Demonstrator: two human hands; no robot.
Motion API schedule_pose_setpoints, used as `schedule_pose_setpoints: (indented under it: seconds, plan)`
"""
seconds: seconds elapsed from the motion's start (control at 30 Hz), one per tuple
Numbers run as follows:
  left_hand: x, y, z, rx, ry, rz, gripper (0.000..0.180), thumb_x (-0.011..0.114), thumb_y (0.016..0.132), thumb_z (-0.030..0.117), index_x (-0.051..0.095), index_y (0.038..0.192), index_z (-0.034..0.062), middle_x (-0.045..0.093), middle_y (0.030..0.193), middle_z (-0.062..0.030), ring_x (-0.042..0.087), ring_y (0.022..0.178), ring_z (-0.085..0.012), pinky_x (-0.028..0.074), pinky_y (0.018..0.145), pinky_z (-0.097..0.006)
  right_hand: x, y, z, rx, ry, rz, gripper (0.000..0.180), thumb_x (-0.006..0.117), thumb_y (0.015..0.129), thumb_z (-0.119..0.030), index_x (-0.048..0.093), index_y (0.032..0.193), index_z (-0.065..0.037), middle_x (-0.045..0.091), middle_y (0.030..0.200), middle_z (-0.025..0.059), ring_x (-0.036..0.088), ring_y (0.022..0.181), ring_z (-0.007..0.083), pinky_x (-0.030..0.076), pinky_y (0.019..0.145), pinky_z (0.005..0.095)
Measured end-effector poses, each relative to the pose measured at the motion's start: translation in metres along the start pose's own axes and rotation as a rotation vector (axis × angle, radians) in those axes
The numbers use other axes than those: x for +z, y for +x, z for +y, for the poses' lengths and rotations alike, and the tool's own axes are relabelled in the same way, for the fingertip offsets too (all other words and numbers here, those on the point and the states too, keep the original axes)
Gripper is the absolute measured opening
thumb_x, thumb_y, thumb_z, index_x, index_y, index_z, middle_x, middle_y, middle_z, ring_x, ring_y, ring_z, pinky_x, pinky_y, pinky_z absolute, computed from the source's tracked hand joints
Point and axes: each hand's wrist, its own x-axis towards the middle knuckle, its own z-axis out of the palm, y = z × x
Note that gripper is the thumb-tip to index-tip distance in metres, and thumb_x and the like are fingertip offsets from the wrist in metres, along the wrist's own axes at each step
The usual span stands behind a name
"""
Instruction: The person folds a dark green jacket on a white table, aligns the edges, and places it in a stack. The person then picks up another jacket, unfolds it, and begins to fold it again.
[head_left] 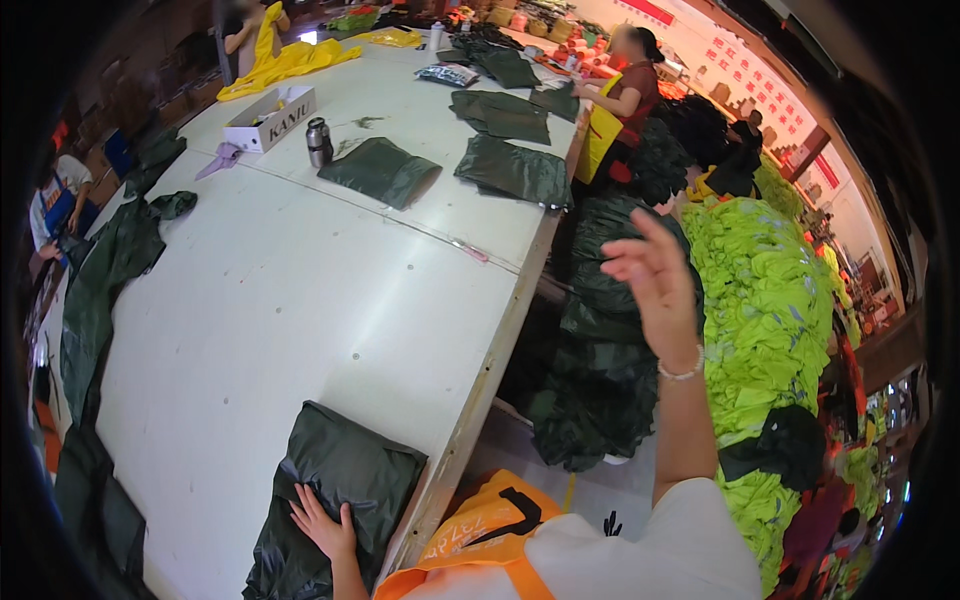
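The left hand (pixel 325 527) lies palm down on a folded dark green bundle (pixel 362 455) at the lower middle of the frame, its fingers spread across the shiny fabric rather than closed around it. That bundle rests on the white table (pixel 250 340), close to the long edge that slants up through the middle of the frame. The right hand (pixel 652 285) is raised at the right of centre, fingers parted and slightly bent, with nothing visible in them; a beaded bracelet (pixel 682 367) circles its wrist. In the picture it overlaps a heap of dark green garments (pixel 600 370), with a tall lime-green pile (pixel 765 290) just to its right. Farther up the table, in the upper middle of the frame, sit a flat dark green packet (pixel 381 172), another dark green stack (pixel 513 172) at the edge, a metal flask (pixel 319 143), a white box (pixel 270 120) and a purple cloth (pixel 219 160). A slim pinkish object (pixel 470 251) lies near the table's seam, perhaps a small tool, though too small to tell. Long dark green fabric (pixel 100 300) trails down the left side, yellow material (pixel 280 72) spreads at the upper left, and a co-worker (pixel 640 95) in a dark red top stands at the upper right.
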Motion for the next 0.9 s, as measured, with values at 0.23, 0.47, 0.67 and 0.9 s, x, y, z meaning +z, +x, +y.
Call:
schedule_pose_setpoints:
  seconds: [0.23, 0.47, 0.67, 0.9]
  plan:
    - [0.009, -0.002, -0.008, 0.026, 0.0, 0.046, 0.077, 0.047, 0.085, 0.054, 0.031, 0.142, 0.0037, 0.027, 0.15, -0.0094, 0.023, 0.135, -0.0424, 0.016, 0.111, -0.053, -0.029, -0.039, 0.062, 0.739, -0.5, -0.613, 0.064, 0.065, 0.085, -0.027, 0.038, 0.137, -0.001, 0.059, 0.115, 0.0201, 0.063, 0.086, 0.0222, 0.048, 0.082, 0.0312]
    - [-0.017, 0.001, 0.019, 0.064, -0.045, 0.119, 0.068, 0.046, 0.089, 0.051, 0.041, 0.136, 0.0013, 0.038, 0.143, -0.015, 0.034, 0.127, -0.0455, 0.026, 0.106, -0.053, -0.064, 0.019, 0.066, 0.223, -0.56, 0.205, 0.09, 0.061, 0.089, -0.017, -0.007, 0.147, -0.007, 0.062, 0.106, 0.0204, 0.063, 0.079, 0.0177, 0.05, 0.077, 0.0298]
    - [-0.02, 0.0, 0.022, 0.049, -0.037, 0.113, 0.068, 0.042, 0.091, 0.053, 0.042, 0.135, 0.0021, 0.038, 0.143, -0.0158, 0.034, 0.126, -0.0459, 0.028, 0.105, -0.052, -0.074, 0.017, 0.081, 0.199, -0.335, 0.339, 0.086, 0.058, 0.091, -0.011, -0.007, 0.147, -0.006, 0.065, 0.089, 0.0096, 0.06, 0.076, 0.0119, 0.048, 0.073, 0.0236]
    - [-0.021, 0.002, 0.035, 0.065, -0.078, 0.12, 0.072, 0.042, 0.09, 0.055, 0.041, 0.135, -0.0002, 0.04, 0.14, -0.0191, 0.035, 0.125, -0.0467, 0.026, 0.106, -0.052, -0.102, 0.002, 0.07, 0.228, -0.328, 0.408, 0.079, 0.053, 0.092, -0.006, -0.004, 0.148, -0.007, 0.065, 0.092, 0.0097, 0.061, 0.078, 0.0122, 0.049, 0.074, 0.0237]
